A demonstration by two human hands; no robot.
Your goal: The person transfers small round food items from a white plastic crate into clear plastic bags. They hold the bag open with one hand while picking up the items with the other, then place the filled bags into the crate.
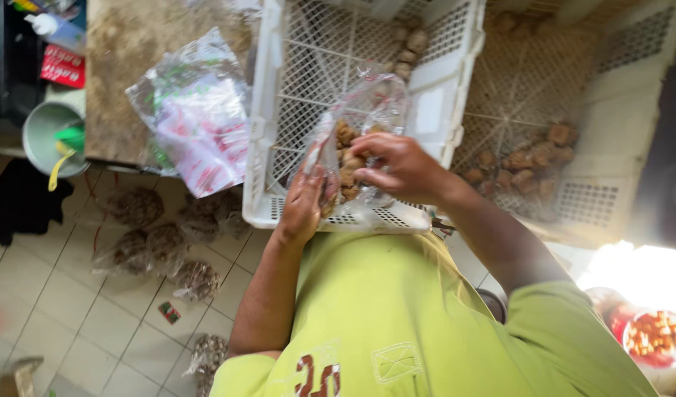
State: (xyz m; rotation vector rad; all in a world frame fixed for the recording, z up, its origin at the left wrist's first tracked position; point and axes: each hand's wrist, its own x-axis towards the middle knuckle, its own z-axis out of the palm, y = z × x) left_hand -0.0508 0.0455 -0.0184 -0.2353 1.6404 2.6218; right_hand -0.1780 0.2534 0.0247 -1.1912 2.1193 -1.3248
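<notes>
The person stands over a white plastic crate (426,110) and holds a clear plastic bag (367,117) upright between both hands, its long axis running up from the palms toward the crate. The left hand (305,202) cups the bag's side and bottom, fingers wrapped on it. The right hand (400,167) is closed on brown lumpy pieces (347,165) at the bag's mouth, so it is the nearer one to the contents. More filled bags (158,235) lie on the tiled floor (73,309) to the left.
</notes>
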